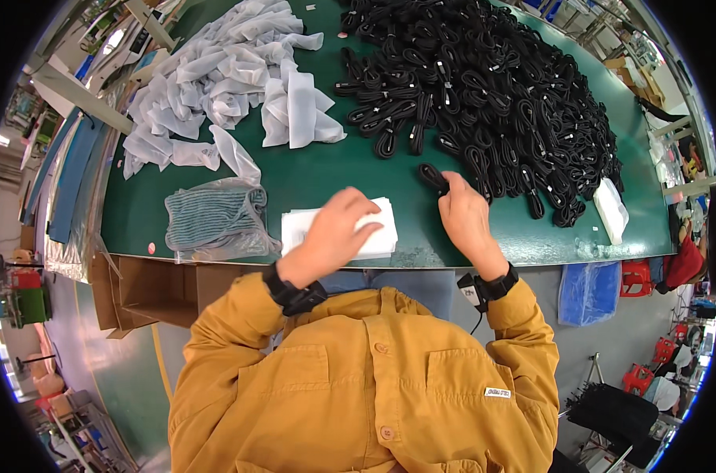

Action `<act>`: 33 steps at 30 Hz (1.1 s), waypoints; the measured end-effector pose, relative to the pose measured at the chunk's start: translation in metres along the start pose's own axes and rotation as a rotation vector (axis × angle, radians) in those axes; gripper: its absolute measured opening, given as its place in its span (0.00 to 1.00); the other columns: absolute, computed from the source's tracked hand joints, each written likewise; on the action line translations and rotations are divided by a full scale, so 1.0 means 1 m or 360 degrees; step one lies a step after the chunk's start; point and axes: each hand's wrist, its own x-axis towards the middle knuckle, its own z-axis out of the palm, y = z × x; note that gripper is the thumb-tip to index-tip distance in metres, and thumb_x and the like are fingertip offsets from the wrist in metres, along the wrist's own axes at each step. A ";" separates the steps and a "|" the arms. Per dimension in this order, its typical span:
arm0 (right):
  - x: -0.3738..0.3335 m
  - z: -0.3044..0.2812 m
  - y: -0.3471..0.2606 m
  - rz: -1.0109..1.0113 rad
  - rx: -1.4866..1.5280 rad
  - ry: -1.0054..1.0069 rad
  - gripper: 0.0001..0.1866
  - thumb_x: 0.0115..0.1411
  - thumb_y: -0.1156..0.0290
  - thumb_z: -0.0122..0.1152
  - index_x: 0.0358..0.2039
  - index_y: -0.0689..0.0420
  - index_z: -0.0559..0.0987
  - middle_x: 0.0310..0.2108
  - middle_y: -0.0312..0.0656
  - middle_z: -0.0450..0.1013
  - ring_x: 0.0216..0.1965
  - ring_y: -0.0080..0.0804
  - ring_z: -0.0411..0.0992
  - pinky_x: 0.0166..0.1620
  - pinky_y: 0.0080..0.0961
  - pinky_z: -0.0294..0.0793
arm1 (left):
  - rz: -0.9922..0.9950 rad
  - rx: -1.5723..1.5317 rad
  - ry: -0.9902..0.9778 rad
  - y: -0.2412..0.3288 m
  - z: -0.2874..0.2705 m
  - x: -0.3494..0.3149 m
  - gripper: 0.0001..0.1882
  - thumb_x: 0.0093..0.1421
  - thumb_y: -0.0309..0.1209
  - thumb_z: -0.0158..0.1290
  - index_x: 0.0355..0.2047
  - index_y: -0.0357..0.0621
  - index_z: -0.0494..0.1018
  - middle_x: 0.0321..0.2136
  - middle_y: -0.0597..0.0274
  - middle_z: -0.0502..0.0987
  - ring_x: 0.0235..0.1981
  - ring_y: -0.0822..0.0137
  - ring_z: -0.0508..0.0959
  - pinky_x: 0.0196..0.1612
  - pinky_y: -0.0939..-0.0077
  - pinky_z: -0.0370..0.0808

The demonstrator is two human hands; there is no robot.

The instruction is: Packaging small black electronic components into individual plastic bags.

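My left hand (336, 233) is over a small stack of white sheets (385, 223) near the table's front edge. Its fingers are bent, the thumb stands apart from them, and nothing shows between. To the right, my right hand (466, 214) is closed on a coiled black cable (431, 176), which points away from me just in front of the big cable pile. That heap of bundled black cables (484, 94) covers the far right of the green table (366, 177). At the far left lies a heap of whitish translucent bags (224, 79).
A clear bag holding grey-green ribbed fabric (216, 217) lies left of the sheets. A white bag (610, 210) rests at the table's right. Below the left edge stands a cardboard box (161, 292); a blue bin (588, 292) is on the floor at right.
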 end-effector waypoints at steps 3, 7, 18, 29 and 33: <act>-0.016 -0.006 -0.016 -0.0026 0.0207 -0.0006 0.16 0.58 0.78 0.56 0.48 0.63 0.74 0.34 0.56 0.75 0.33 0.57 0.75 0.36 0.44 0.74 | 0.0104 0.0257 0.0065 0.003 0.025 -0.010 0.11 0.54 0.29 0.63 0.35 0.40 0.75 0.32 0.59 0.73 0.34 0.58 0.75 0.34 0.69 0.73; -0.029 -0.012 -0.034 -0.0006 0.0466 -0.0062 0.17 0.60 0.77 0.58 0.50 0.63 0.74 0.35 0.55 0.75 0.33 0.55 0.74 0.35 0.40 0.74 | 0.0053 0.0492 -0.0039 0.001 0.032 -0.011 0.10 0.54 0.29 0.62 0.32 0.39 0.73 0.32 0.58 0.73 0.37 0.54 0.75 0.35 0.65 0.73; -0.040 -0.026 -0.048 -0.0255 0.0554 -0.0113 0.23 0.54 0.75 0.68 0.51 0.58 0.75 0.34 0.46 0.70 0.30 0.47 0.72 0.32 0.36 0.72 | -0.0419 -0.0123 0.0131 0.000 0.021 -0.015 0.05 0.58 0.23 0.56 0.31 0.36 0.71 0.28 0.52 0.74 0.27 0.51 0.75 0.33 0.63 0.72; -0.035 -0.032 -0.047 -0.0623 0.0132 -0.0333 0.20 0.54 0.73 0.69 0.48 0.57 0.77 0.33 0.42 0.69 0.31 0.38 0.71 0.30 0.31 0.72 | -0.0101 -0.0251 0.0132 0.004 0.017 -0.014 0.05 0.58 0.21 0.56 0.33 0.37 0.71 0.31 0.55 0.74 0.31 0.56 0.74 0.35 0.66 0.72; -0.018 -0.045 -0.058 0.0350 0.0835 -0.0982 0.17 0.56 0.75 0.67 0.47 0.57 0.77 0.33 0.40 0.68 0.33 0.34 0.70 0.32 0.28 0.71 | 0.0475 0.0104 0.0004 0.020 0.005 -0.008 0.05 0.56 0.19 0.56 0.32 0.37 0.71 0.34 0.56 0.74 0.35 0.55 0.73 0.38 0.67 0.72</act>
